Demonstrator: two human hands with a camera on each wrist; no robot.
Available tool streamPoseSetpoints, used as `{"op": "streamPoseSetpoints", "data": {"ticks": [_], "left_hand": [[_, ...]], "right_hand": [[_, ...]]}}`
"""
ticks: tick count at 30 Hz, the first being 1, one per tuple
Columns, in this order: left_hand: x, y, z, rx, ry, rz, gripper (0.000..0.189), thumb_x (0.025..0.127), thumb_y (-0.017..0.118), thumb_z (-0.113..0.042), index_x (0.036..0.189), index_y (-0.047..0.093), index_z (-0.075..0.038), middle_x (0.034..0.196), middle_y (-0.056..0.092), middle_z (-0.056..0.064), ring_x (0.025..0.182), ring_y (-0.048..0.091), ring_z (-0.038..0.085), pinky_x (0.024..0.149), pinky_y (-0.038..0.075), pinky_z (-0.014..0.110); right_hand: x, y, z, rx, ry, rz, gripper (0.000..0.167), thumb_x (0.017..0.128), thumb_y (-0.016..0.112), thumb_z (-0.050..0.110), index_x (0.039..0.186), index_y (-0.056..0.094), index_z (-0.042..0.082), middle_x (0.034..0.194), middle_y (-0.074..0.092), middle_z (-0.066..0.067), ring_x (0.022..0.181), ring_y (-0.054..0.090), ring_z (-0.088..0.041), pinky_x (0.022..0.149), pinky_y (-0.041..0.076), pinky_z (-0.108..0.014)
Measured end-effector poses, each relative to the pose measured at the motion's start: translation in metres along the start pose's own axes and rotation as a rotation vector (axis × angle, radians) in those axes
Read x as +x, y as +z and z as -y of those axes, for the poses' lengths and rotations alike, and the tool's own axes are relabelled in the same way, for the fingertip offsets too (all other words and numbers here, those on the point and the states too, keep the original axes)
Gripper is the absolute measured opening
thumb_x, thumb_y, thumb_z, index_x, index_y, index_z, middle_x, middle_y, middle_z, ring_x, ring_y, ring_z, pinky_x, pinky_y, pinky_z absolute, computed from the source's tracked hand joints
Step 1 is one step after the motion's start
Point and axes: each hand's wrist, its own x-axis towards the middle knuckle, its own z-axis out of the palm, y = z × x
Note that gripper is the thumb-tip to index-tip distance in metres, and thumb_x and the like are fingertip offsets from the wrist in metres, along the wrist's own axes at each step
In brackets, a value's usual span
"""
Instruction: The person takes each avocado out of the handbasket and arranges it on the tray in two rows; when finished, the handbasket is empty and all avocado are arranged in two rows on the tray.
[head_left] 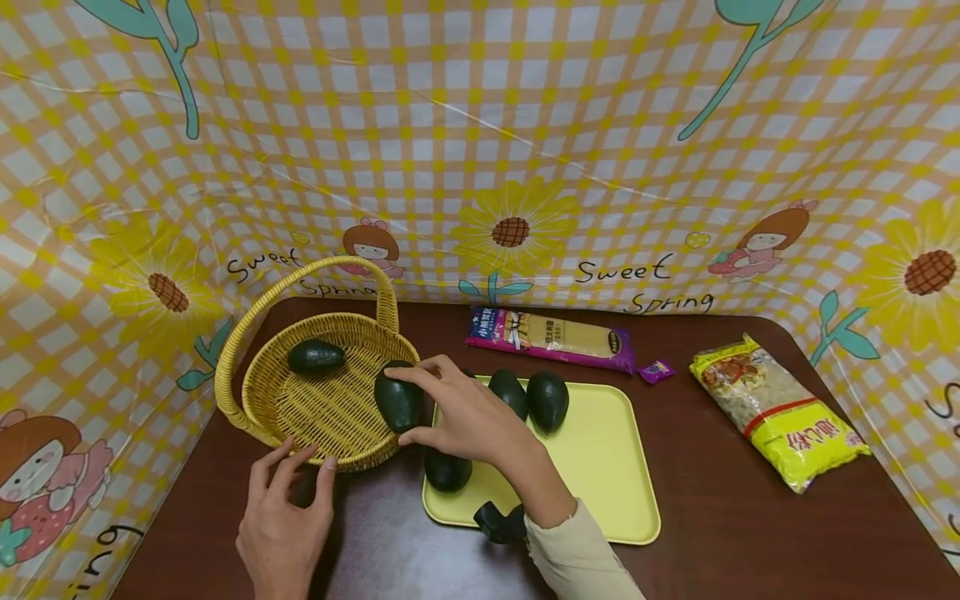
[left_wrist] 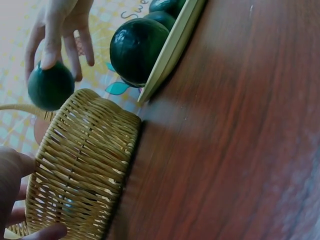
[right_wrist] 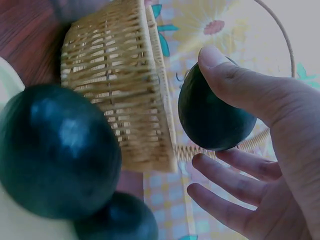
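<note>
My right hand pinches a dark green avocado between thumb and fingers, at the right rim of a wicker basket. In the right wrist view, the thumb lies across this avocado, with the lower fingers spread apart below it. My left hand holds the basket's near rim, its fingertips at the top edge and the thumb against the outer wall. Inside the basket lies another avocado, towards the back left. Several more avocados sit on a pale yellow tray, some partly covered by the right hand.
The basket's tall handle arches over its back left. Behind the tray lies a long noodle packet beside a small purple sachet. A yellow food bag rests at the right. A checked cloth surrounds the brown table.
</note>
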Motion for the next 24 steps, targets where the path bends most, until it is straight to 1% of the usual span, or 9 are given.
{"op": "streamPoseSetpoints", "data": {"ticks": [2, 3, 7, 11, 14, 17, 18, 21, 24], "left_hand": [[0.000, 0.000, -0.001, -0.003, -0.003, 0.004, 0.030, 0.094, 0.087, -0.034, 0.116, 0.083, -0.014, 0.138, 0.067, 0.006, 0.089, 0.076, 0.031, 0.054, 0.052, 0.049], [0.000, -0.001, -0.001, -0.004, -0.004, 0.006, 0.030, 0.094, 0.087, -0.034, 0.116, 0.083, -0.014, 0.138, 0.067, 0.006, 0.089, 0.076, 0.031, 0.053, 0.052, 0.049], [0.000, -0.001, -0.001, -0.008, -0.002, 0.006, 0.030, 0.094, 0.087, -0.033, 0.116, 0.083, -0.013, 0.138, 0.067, 0.007, 0.089, 0.076, 0.032, 0.052, 0.051, 0.047], [0.001, -0.001, -0.002, -0.010, 0.006, -0.003, 0.030, 0.093, 0.088, -0.031, 0.115, 0.083, -0.012, 0.137, 0.068, 0.008, 0.088, 0.076, 0.033, 0.051, 0.051, 0.049], [0.001, -0.001, -0.002, -0.011, 0.005, -0.002, 0.030, 0.093, 0.088, -0.031, 0.115, 0.083, -0.012, 0.137, 0.068, 0.008, 0.088, 0.076, 0.033, 0.052, 0.052, 0.049], [0.001, -0.002, -0.002, -0.014, 0.004, 0.003, 0.030, 0.093, 0.088, -0.031, 0.115, 0.083, -0.012, 0.137, 0.068, 0.008, 0.088, 0.076, 0.033, 0.051, 0.051, 0.048], [0.001, -0.002, -0.002, -0.014, 0.003, 0.004, 0.030, 0.093, 0.088, -0.031, 0.115, 0.083, -0.012, 0.137, 0.068, 0.008, 0.088, 0.076, 0.033, 0.051, 0.051, 0.048], [0.000, -0.002, -0.002, -0.014, 0.004, 0.002, 0.030, 0.093, 0.088, -0.032, 0.115, 0.083, -0.012, 0.137, 0.068, 0.008, 0.088, 0.076, 0.033, 0.051, 0.051, 0.049], [0.000, -0.002, -0.001, -0.014, 0.001, 0.000, 0.030, 0.093, 0.088, -0.032, 0.115, 0.083, -0.013, 0.137, 0.068, 0.007, 0.087, 0.076, 0.032, 0.052, 0.051, 0.050]], "right_hand": [[-0.006, -0.002, -0.003, -0.010, 0.012, -0.019, 0.081, 0.091, 0.090, 0.041, 0.162, 0.049, 0.037, 0.149, 0.053, -0.011, 0.067, 0.058, -0.012, 0.054, 0.049, -0.028], [-0.009, -0.003, -0.005, -0.014, 0.020, -0.027, 0.081, 0.091, 0.090, 0.041, 0.161, 0.050, 0.037, 0.149, 0.053, -0.010, 0.071, 0.059, -0.012, 0.056, 0.050, -0.028], [-0.024, -0.007, -0.010, -0.017, 0.048, -0.056, 0.082, 0.090, 0.091, 0.042, 0.161, 0.050, 0.038, 0.148, 0.053, -0.008, 0.071, 0.059, -0.009, 0.060, 0.051, -0.028], [-0.036, -0.011, -0.015, -0.016, 0.064, -0.073, 0.082, 0.089, 0.091, 0.042, 0.161, 0.051, 0.037, 0.147, 0.054, -0.008, 0.066, 0.057, -0.006, 0.057, 0.049, -0.027], [-0.043, -0.012, -0.019, -0.020, 0.072, -0.086, 0.083, 0.088, 0.092, 0.041, 0.161, 0.052, 0.035, 0.146, 0.054, -0.008, 0.065, 0.055, -0.006, 0.054, 0.047, -0.027], [-0.051, -0.013, -0.022, -0.035, 0.088, -0.107, 0.085, 0.086, 0.093, 0.042, 0.160, 0.052, 0.036, 0.145, 0.055, -0.008, 0.071, 0.055, -0.008, 0.056, 0.047, -0.026], [-0.054, -0.013, -0.024, -0.034, 0.094, -0.113, 0.085, 0.086, 0.093, 0.042, 0.160, 0.052, 0.037, 0.144, 0.055, -0.009, 0.070, 0.056, -0.008, 0.056, 0.047, -0.026], [-0.061, -0.012, -0.027, -0.039, 0.112, -0.130, 0.085, 0.085, 0.094, 0.042, 0.159, 0.052, 0.039, 0.143, 0.056, -0.009, 0.073, 0.058, -0.009, 0.060, 0.049, -0.028], [-0.067, -0.010, -0.031, -0.032, 0.122, -0.132, 0.084, 0.085, 0.094, 0.042, 0.159, 0.052, 0.039, 0.142, 0.057, -0.010, 0.075, 0.062, -0.014, 0.064, 0.051, -0.031]]}}
